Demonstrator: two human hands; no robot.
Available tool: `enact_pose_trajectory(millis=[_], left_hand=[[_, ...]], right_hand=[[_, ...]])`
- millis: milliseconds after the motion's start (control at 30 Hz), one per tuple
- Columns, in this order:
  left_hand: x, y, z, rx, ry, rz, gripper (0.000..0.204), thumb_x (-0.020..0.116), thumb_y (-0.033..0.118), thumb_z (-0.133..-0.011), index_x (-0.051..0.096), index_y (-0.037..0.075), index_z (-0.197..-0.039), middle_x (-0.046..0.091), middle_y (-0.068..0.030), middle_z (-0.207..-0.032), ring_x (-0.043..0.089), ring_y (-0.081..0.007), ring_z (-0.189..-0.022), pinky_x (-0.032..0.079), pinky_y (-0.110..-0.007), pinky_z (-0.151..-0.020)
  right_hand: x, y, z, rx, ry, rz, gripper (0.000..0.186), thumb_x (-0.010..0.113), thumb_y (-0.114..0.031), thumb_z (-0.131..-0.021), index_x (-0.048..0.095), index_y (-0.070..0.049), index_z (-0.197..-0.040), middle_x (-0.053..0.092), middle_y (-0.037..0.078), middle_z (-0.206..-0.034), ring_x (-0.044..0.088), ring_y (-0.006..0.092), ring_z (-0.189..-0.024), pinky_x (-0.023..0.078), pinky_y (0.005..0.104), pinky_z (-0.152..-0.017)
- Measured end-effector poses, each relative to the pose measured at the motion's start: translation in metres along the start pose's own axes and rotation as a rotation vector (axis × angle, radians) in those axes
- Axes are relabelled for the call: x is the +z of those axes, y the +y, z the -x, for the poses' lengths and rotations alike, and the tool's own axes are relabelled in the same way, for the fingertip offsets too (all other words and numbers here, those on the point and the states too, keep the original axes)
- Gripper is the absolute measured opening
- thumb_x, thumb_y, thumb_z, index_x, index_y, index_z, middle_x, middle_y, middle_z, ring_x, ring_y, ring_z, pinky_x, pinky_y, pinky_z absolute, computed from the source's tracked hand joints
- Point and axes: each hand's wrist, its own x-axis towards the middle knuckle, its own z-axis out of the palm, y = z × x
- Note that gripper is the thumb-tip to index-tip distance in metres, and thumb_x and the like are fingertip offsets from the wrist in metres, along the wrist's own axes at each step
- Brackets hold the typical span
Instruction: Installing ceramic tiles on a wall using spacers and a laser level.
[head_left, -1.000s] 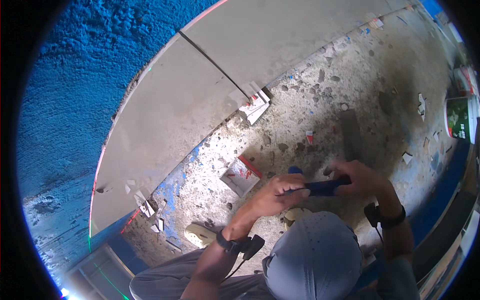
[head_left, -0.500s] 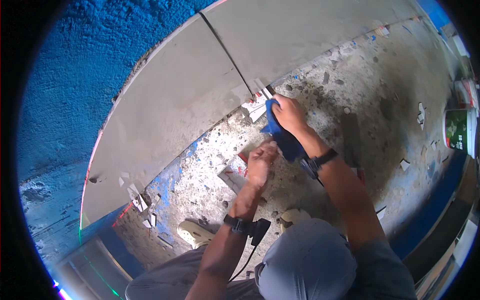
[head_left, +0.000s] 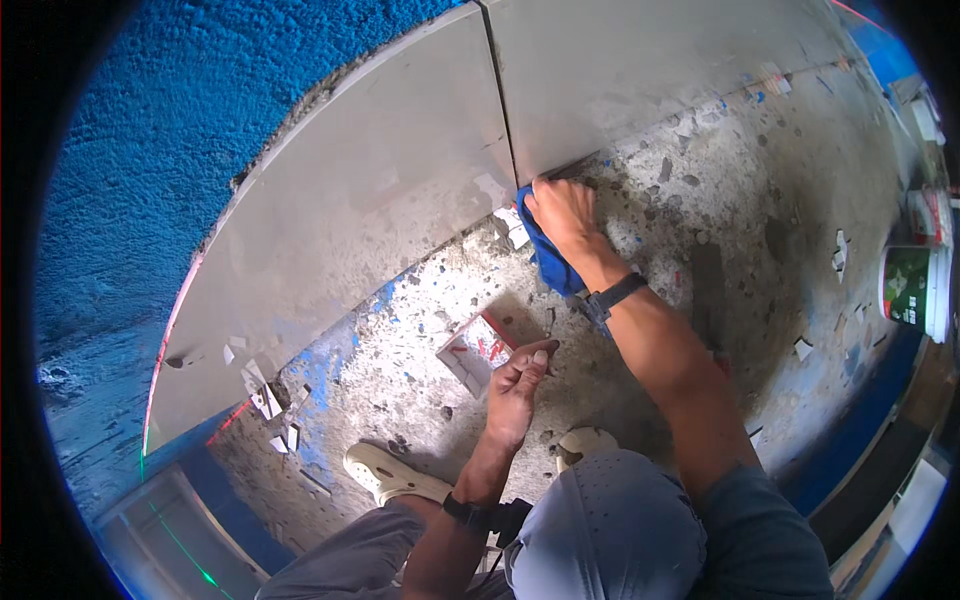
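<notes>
My right hand (head_left: 566,215), at one o'clock, has its grip closed on a blue cloth (head_left: 551,262). The cloth trails from the fingers back toward the wrist; its upper end lies at the foot of the dark joint (head_left: 504,105) between two grey slabs, one at eleven o'clock (head_left: 370,185), the other at one o'clock (head_left: 650,85). I cannot tell whether cloth and slab touch.

My left hand (head_left: 513,390), at five o'clock, keeps a narrow grip: fingers curled, thumb against the index finger. I cannot tell whether it contains anything small. Just beside it, at six o'clock, a red-marked white square piece (head_left: 465,352) rests on the rough floor (head_left: 400,335).

Reference positions: textured blue wall (head_left: 190,150), ten o'clock; white bucket with green label (head_left: 908,287), three o'clock; cream clog (head_left: 385,472), seven o'clock.
</notes>
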Motion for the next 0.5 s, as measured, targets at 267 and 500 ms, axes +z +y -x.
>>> enact_pose_trajectory(millis=[267,500], left_hand=[[-0.008,0.016,-0.004,0.076,0.039,0.071,0.030,0.055,0.021,-0.100,0.064,-0.002,-0.118,0.066,-0.0037,-0.098,0.056,-0.0107,-0.091,0.043,-0.027,-0.086],[-0.005,0.029,-0.004,0.086,0.061,0.033,0.027,0.055,0.020,-0.100,0.067,-0.001,-0.112,0.067,-0.0051,-0.107,0.056,-0.0113,-0.096,0.041,-0.027,-0.091]], right_hand=[[-0.022,0.000,-0.003,-0.109,0.096,-0.015,0.020,0.071,-0.023,-0.079,0.063,-0.005,-0.077,0.068,0.014,-0.071,0.067,0.0344,-0.064,0.052,0.0451,-0.056],[-0.092,-0.015,-0.006,-0.197,0.214,-0.098,0.018,0.069,-0.018,-0.077,0.058,-0.004,-0.071,0.066,0.014,-0.070,0.065,0.0355,-0.064,0.051,0.0454,-0.056]])
